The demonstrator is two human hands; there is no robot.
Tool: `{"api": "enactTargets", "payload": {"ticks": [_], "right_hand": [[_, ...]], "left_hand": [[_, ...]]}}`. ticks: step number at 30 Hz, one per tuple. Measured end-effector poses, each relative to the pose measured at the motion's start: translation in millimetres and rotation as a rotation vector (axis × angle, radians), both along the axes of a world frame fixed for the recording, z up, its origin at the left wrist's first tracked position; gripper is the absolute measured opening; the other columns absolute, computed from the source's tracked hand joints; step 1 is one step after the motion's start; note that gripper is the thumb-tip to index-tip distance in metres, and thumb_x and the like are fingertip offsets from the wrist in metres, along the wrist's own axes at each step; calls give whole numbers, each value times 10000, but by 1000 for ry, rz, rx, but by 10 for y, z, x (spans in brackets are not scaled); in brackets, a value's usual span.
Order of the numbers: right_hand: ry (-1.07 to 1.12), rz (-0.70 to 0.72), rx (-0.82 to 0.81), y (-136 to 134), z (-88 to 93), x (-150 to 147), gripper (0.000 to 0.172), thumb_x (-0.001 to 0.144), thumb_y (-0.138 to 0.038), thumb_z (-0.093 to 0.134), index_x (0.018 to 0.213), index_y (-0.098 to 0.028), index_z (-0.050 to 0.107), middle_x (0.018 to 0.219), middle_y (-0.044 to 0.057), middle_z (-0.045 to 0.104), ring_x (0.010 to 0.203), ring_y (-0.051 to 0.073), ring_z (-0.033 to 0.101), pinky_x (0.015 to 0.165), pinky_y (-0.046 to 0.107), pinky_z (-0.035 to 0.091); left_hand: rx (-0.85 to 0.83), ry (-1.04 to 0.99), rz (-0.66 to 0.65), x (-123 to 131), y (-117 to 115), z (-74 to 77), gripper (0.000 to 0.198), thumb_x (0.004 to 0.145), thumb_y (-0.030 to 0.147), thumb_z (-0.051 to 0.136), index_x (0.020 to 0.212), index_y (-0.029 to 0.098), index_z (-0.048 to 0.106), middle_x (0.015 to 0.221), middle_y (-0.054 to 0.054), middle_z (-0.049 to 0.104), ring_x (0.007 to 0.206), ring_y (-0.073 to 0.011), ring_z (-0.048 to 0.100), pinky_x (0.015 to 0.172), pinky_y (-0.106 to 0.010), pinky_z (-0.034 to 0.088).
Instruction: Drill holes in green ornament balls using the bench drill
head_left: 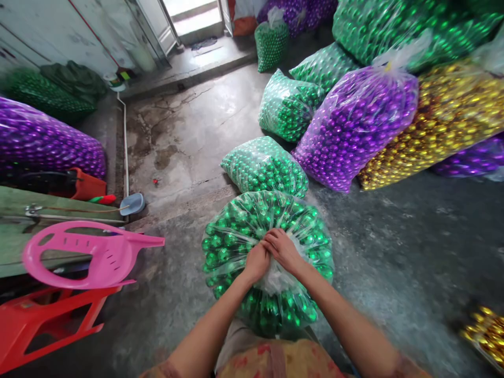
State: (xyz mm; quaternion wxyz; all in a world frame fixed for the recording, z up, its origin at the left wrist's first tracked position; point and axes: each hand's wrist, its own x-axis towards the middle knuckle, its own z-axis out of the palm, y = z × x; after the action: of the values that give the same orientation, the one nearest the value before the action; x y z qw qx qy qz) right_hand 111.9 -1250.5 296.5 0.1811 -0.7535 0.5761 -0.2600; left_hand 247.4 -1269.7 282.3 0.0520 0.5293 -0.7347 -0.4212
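A large clear plastic bag full of shiny green balls stands on the floor right in front of me. Its top is drawn together into pleats at the centre. My left hand is closed around the gathered neck of the bag. Pressed close against it, my right hand also grips the neck, its fingers lying over the left fingertips. Loose crumpled plastic spreads out below both hands. Whether a tie is between the fingers is hidden.
Touching the bag's far side is a smaller green bag. Purple and gold bags lie to the right. At left are a pink plastic chair and a red stool. A doorway opens at the back.
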Motion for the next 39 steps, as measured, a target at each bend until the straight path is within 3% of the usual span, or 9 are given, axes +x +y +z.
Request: {"api": "enactTargets", "payload": {"ticks": [3,7,14,19,26,29,32,35,39], "right_hand": [[67,-42,9,68,-66,-12,280,970,-331,433,893,-173,650,837,89,600,825,207,492,763,349,419],[84,-67,3,263,-111,-81,292,974,-289,413,815,-171,628,815,87,575,809,205,484,738,342,415],[-45,-89,-2,457,-174,-132,235,960,-307,459,838,-196,627,891,58,600,837,175,536,751,316,458],[-174,-152,42,366,-249,-130,237,919,-311,522,738,-183,604,813,54,605,817,181,563,723,315,469],[-295,-180,163,320,-209,-128,377,959,-397,429,727,-183,635,773,50,653,762,154,609,704,273,483],[-308,-231,238,267,-229,-138,368,974,-352,365,894,-173,676,701,37,668,641,151,610,610,266,474],[-321,-165,294,183,-235,-168,303,927,-249,434,1113,-200,669,919,45,745,810,168,688,745,288,527],[-328,-71,331,104,-226,-202,310,902,-219,468,1124,-222,684,1087,52,737,995,191,688,891,333,523],[-330,-7,356,57,-229,-218,303,914,-220,462,1105,-202,697,1068,78,742,992,201,692,900,354,529]], "left_hand": [[81,125,49,50,-61,-57,279,908,215,361,921,133,627,906,-77,664,817,-172,597,725,-269,459],[204,226,57,82,-136,-130,422,930,387,331,720,129,589,594,2,500,544,-117,442,528,-228,374],[236,257,-115,176,-253,-44,424,864,467,507,768,98,694,618,-17,566,555,-115,488,537,-218,384],[46,122,-363,168,-400,126,160,789,204,613,839,146,753,770,-38,679,722,-147,587,677,-229,417],[-210,-115,-646,148,-413,188,194,816,69,536,921,108,694,911,-120,684,839,-222,643,731,-298,465],[-437,-202,-831,161,-365,168,246,868,57,473,1054,103,628,994,-153,658,870,-237,642,711,-325,480],[-682,-278,-992,162,-372,111,215,923,91,412,1035,104,596,924,-142,651,787,-226,640,629,-324,466],[-755,-271,-1024,177,-419,54,210,948,117,382,952,124,592,851,-118,646,723,-208,623,588,-319,427],[-839,-258,-1033,226,-460,30,230,971,148,353,938,144,580,819,-99,644,706,-196,598,585,-321,375]]}}
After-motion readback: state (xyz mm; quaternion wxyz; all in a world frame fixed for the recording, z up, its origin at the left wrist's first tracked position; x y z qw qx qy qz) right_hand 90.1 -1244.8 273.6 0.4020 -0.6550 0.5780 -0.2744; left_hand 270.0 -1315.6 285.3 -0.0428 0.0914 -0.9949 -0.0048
